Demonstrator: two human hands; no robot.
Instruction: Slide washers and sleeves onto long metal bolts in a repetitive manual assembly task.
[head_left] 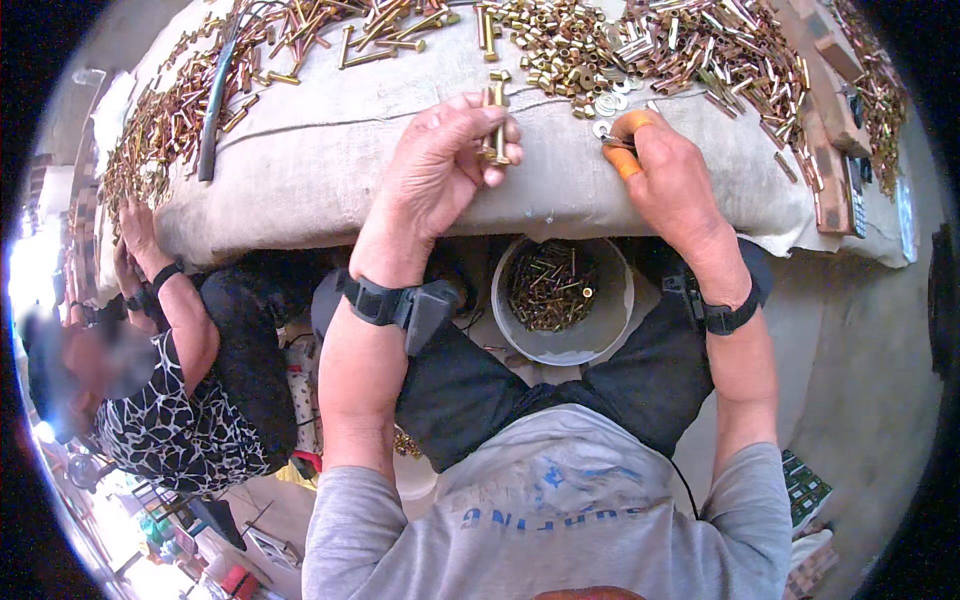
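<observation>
My left hand [435,155] is closed on a couple of brass-coloured bolts [500,130], held upright between thumb and fingers above the cloth-covered table [330,180]. Orange covers wrap fingers of my right hand [675,170], which pinches a flat silver washer [601,130] at its fingertips. Just beyond that hand lie loose washers [610,103]. A heap of short brass-coloured sleeves [555,60] is spread past both hands. To its right is a large pile of metal tube-like parts [720,50]. More bolts [390,25] are scattered at the far left of the sleeves.
Between my knees stands a white bucket [555,358] holding many assembled-looking bolts [550,290]. A dark tube [213,120] lies on the cloth at left. Wooden blocks [825,150] line the table's right side. A co-worker in a patterned top [200,430] works at the left.
</observation>
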